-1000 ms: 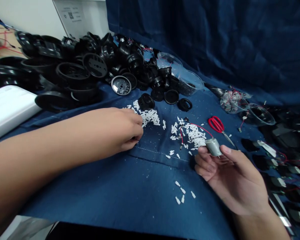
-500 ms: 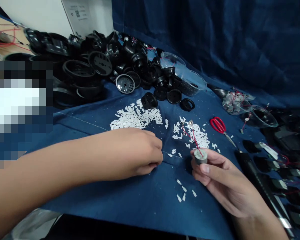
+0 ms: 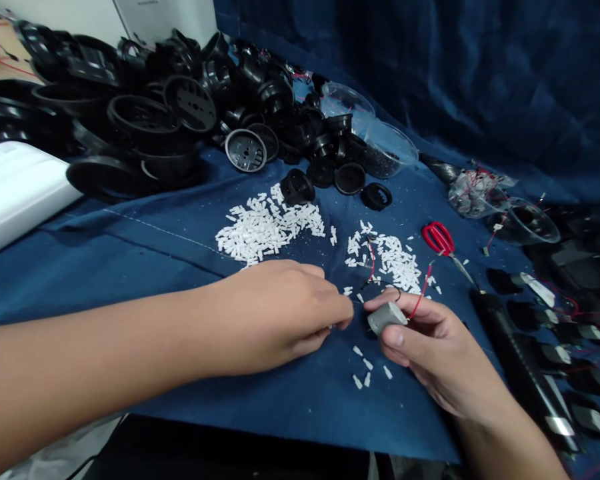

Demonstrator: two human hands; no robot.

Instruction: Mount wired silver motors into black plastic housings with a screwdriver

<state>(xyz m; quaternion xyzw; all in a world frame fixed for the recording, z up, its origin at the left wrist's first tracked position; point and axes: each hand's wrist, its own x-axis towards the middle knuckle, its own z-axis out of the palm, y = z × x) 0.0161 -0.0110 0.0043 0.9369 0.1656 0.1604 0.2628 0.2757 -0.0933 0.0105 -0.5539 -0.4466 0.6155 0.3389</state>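
Between the thumb and fingers of my right hand (image 3: 430, 340) is a small grey cylindrical motor (image 3: 386, 319), tilted on its side. A red wire (image 3: 422, 293) and a thin black wire come off it. My left hand (image 3: 295, 310) is closed, its fingertips pinched together just left of the motor; whatever they hold, if anything, is hidden. Small white plastic pieces lie in a large pile (image 3: 265, 230) beyond my left hand and a smaller pile (image 3: 400, 262) beyond my right. Several loose white pieces (image 3: 368, 365) are scattered on the blue cloth near me.
Black round plastic housings (image 3: 190, 103) are heaped at the back left. Clear plastic tubs (image 3: 393, 150) stand behind. Red-handled scissors (image 3: 437, 238) lie to the right, near a long black tool (image 3: 520, 367) and more wired parts. A white object (image 3: 25, 187) is at the left edge.
My left hand has moved right, closer to the motor. The motor in my right hand has turned from upright to lying sideways, and its wires have swung. The view has shifted slightly.
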